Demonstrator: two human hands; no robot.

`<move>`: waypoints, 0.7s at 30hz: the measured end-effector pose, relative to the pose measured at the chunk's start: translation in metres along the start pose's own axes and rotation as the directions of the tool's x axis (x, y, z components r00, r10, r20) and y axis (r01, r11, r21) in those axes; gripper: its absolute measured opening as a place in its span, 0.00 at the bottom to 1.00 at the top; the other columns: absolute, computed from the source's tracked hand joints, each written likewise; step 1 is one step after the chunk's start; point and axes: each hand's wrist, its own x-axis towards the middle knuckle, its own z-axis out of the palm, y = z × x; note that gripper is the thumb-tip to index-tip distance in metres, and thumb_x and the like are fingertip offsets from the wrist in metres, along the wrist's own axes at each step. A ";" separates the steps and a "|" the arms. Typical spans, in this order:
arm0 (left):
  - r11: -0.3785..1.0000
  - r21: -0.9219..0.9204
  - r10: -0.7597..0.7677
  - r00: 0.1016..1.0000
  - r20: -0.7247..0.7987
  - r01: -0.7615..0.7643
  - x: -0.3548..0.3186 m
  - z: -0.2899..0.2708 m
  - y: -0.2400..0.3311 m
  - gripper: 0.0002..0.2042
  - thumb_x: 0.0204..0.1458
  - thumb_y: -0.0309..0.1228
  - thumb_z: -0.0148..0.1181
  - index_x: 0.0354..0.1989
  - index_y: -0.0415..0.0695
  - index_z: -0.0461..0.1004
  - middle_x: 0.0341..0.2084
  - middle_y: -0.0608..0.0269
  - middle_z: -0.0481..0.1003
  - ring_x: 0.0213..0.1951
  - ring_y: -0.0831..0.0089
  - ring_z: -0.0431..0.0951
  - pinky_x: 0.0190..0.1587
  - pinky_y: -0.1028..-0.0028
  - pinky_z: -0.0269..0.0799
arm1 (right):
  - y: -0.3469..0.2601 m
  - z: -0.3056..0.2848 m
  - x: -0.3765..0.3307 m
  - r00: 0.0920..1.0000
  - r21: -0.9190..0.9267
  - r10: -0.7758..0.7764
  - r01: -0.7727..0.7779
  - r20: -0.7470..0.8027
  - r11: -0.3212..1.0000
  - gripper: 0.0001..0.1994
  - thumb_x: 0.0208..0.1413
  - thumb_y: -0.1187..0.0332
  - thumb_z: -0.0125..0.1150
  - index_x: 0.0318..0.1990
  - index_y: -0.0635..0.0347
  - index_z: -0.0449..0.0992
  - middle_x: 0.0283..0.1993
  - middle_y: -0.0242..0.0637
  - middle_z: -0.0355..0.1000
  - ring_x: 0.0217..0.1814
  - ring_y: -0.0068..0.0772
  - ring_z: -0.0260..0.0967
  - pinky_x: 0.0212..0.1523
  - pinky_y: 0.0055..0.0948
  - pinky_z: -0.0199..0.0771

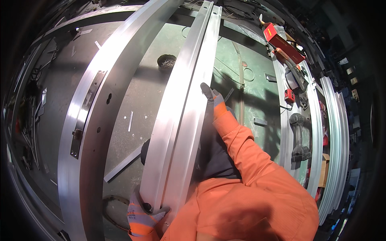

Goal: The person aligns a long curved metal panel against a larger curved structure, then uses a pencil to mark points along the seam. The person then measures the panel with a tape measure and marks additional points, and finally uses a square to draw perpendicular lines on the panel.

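A long silver aluminium profile (pixel 189 112) with a groove along its length runs from my body to the far side. My left hand (pixel 144 213), in a grey and orange glove, is closed around its near end. Further along, my right hand (pixel 212 96) grips the right edge with the thumb on top; its other fingers are mostly hidden beneath. To the left lies a wide aluminium beam (pixel 72 168) with holes in its side face and a metal lock plate (pixel 76 141) on it.
A round black container (pixel 167 61) of small parts stands on the floor between beam and profile. At right, a rail (pixel 284 128) has a dark cordless power tool (pixel 299 136), a red tape measure (pixel 289 95) and a red box (pixel 280 40) beside it. Several white profiles (pixel 335 148) lie beyond.
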 end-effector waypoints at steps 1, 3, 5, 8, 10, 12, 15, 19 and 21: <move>0.999 0.047 -0.016 1.000 -0.004 0.016 -0.004 0.000 -0.008 0.48 0.21 0.41 0.82 0.57 0.37 0.67 0.44 0.48 0.77 0.42 0.55 0.80 0.44 0.59 0.77 | -0.017 0.027 -0.023 0.999 -0.211 -0.029 0.033 0.023 0.977 0.16 0.70 0.62 0.57 0.46 0.71 0.73 0.44 0.38 0.75 0.48 0.27 0.71 0.52 0.25 0.73; 0.991 0.133 -0.027 0.999 0.019 0.025 -0.004 0.000 -0.016 0.49 0.20 0.41 0.82 0.58 0.37 0.66 0.43 0.48 0.77 0.42 0.55 0.79 0.43 0.58 0.77 | -0.029 0.043 -0.041 0.997 -0.271 -0.073 0.070 -0.001 0.960 0.12 0.70 0.66 0.56 0.42 0.70 0.72 0.44 0.37 0.75 0.49 0.25 0.72 0.53 0.22 0.72; 0.990 0.138 -0.033 0.999 0.011 0.031 -0.001 0.001 -0.009 0.50 0.22 0.41 0.82 0.59 0.38 0.65 0.43 0.48 0.77 0.42 0.55 0.79 0.43 0.58 0.77 | -0.034 0.049 -0.047 0.996 -0.084 -0.083 0.081 -0.016 0.993 0.10 0.69 0.68 0.58 0.36 0.64 0.69 0.42 0.35 0.74 0.47 0.23 0.71 0.50 0.21 0.72; 0.997 0.080 0.015 1.000 0.024 -0.017 -0.002 0.000 -0.007 0.49 0.24 0.40 0.81 0.61 0.38 0.64 0.45 0.48 0.77 0.44 0.56 0.78 0.45 0.58 0.76 | -0.020 0.045 -0.037 0.993 0.119 -0.073 0.062 0.097 0.991 0.15 0.68 0.69 0.61 0.28 0.55 0.65 0.38 0.32 0.73 0.43 0.19 0.69 0.43 0.21 0.72; 0.998 0.052 0.041 0.999 0.027 -0.042 0.000 0.001 -0.002 0.48 0.25 0.39 0.80 0.61 0.38 0.64 0.46 0.48 0.76 0.46 0.57 0.78 0.46 0.58 0.76 | 0.003 0.025 -0.011 0.982 0.117 -0.084 0.065 0.167 0.991 0.12 0.64 0.66 0.66 0.35 0.58 0.68 0.40 0.34 0.75 0.40 0.22 0.72 0.41 0.25 0.76; 0.996 0.076 0.049 0.999 0.009 -0.049 -0.002 0.002 -0.005 0.48 0.26 0.39 0.80 0.62 0.38 0.64 0.47 0.49 0.76 0.47 0.58 0.77 0.47 0.58 0.75 | 0.015 0.017 0.002 0.980 -0.018 -0.118 0.123 0.158 0.992 0.17 0.61 0.61 0.70 0.46 0.65 0.74 0.42 0.37 0.78 0.37 0.27 0.76 0.39 0.29 0.81; 0.994 0.096 0.057 0.998 0.023 -0.059 0.002 0.003 -0.005 0.49 0.25 0.38 0.81 0.62 0.38 0.64 0.46 0.50 0.76 0.46 0.59 0.77 0.47 0.59 0.76 | 0.022 0.017 0.010 0.988 0.106 -0.118 0.108 0.095 0.989 0.15 0.63 0.62 0.68 0.48 0.66 0.78 0.41 0.39 0.80 0.36 0.31 0.78 0.39 0.32 0.83; 0.994 0.072 -0.077 0.997 -0.021 0.078 -0.007 0.003 -0.015 0.48 0.24 0.37 0.81 0.61 0.37 0.65 0.44 0.50 0.77 0.43 0.61 0.78 0.43 0.62 0.76 | -0.048 0.050 -0.018 0.975 0.421 0.066 -0.152 0.212 0.894 0.13 0.66 0.64 0.63 0.48 0.66 0.78 0.41 0.40 0.81 0.36 0.36 0.80 0.41 0.36 0.84; 0.993 0.042 -0.113 0.994 -0.002 0.113 -0.004 0.003 -0.008 0.47 0.26 0.39 0.82 0.60 0.36 0.66 0.46 0.50 0.76 0.46 0.60 0.77 0.46 0.61 0.76 | -0.050 0.044 0.013 0.996 0.185 -0.023 0.006 0.090 0.983 0.14 0.67 0.63 0.61 0.48 0.67 0.77 0.43 0.42 0.81 0.37 0.40 0.80 0.42 0.39 0.84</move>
